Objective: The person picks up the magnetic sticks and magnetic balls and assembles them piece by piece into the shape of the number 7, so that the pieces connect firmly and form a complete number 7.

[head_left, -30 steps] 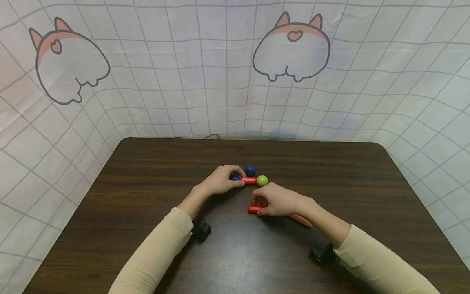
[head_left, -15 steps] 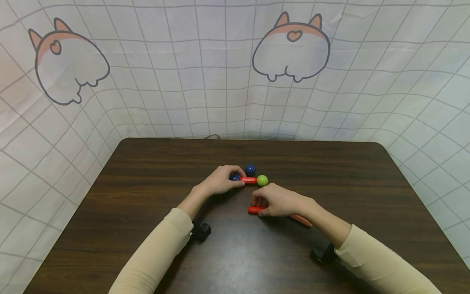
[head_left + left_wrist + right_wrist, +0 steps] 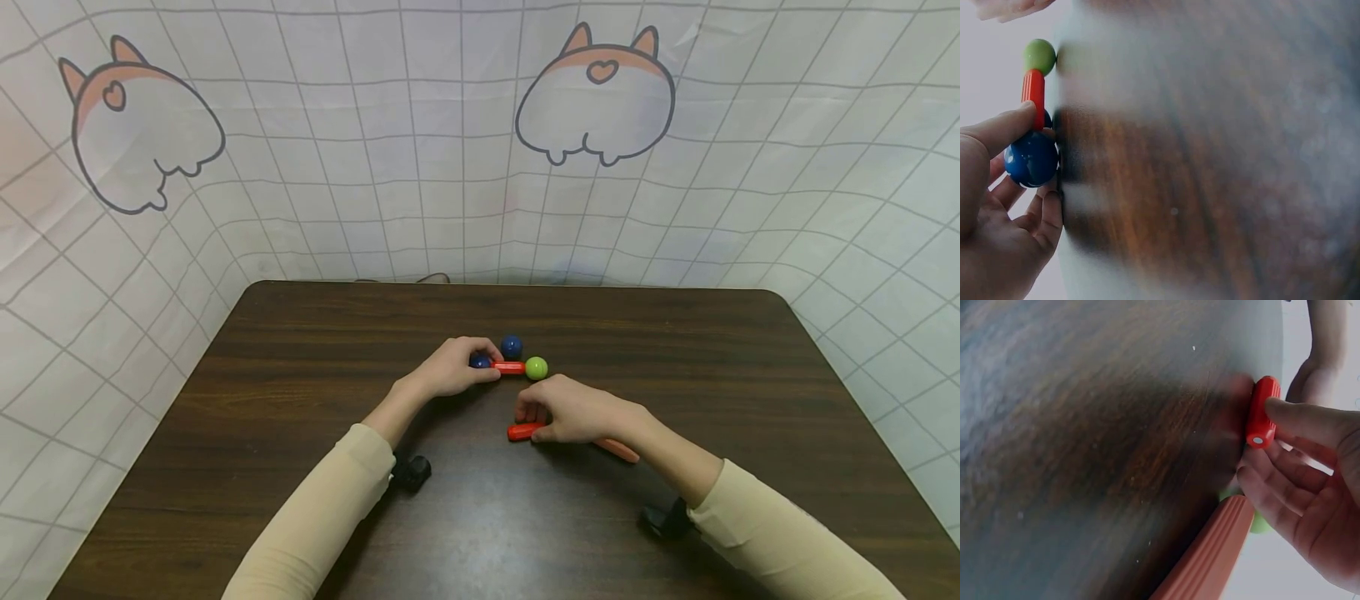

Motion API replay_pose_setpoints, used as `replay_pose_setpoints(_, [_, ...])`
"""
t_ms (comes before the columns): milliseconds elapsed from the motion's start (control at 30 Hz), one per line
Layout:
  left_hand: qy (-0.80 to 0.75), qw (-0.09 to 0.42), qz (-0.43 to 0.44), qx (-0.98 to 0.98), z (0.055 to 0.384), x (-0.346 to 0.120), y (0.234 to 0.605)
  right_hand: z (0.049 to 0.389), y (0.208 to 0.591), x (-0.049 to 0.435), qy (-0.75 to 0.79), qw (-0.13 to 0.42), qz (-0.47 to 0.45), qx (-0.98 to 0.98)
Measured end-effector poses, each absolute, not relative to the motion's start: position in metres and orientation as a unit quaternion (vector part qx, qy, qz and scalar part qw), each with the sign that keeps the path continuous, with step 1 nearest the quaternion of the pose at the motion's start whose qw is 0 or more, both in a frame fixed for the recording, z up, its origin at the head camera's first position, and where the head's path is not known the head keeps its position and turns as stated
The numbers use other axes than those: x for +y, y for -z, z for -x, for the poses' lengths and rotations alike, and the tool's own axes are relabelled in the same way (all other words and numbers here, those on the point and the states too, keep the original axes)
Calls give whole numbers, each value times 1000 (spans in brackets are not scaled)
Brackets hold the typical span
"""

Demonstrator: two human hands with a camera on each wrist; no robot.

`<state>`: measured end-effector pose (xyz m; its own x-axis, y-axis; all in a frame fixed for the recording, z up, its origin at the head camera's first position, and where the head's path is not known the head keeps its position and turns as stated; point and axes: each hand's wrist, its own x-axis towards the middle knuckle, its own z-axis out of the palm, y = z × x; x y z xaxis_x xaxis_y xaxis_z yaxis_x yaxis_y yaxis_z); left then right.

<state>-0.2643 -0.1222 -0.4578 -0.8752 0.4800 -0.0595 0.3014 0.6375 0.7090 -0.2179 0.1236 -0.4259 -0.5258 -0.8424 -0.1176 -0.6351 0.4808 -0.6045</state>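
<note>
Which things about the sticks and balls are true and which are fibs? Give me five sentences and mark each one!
1. The left hand pinches a red stick between a blue ball and a green ball. True.
2. The right hand pinches a second red stick near an orange stick. True.
3. The orange stick stands upright. False: it lies on the table.
4. Another blue ball sits just beyond the first red stick in the head view. True.
5. Both hands wear gloves. False: they are bare.
</note>
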Motion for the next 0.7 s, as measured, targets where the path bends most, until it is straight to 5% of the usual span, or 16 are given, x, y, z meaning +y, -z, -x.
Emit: replay_pose_setpoints(700, [-365,122,-213,898,264,-122,458,219,420,134,253,195,445,837])
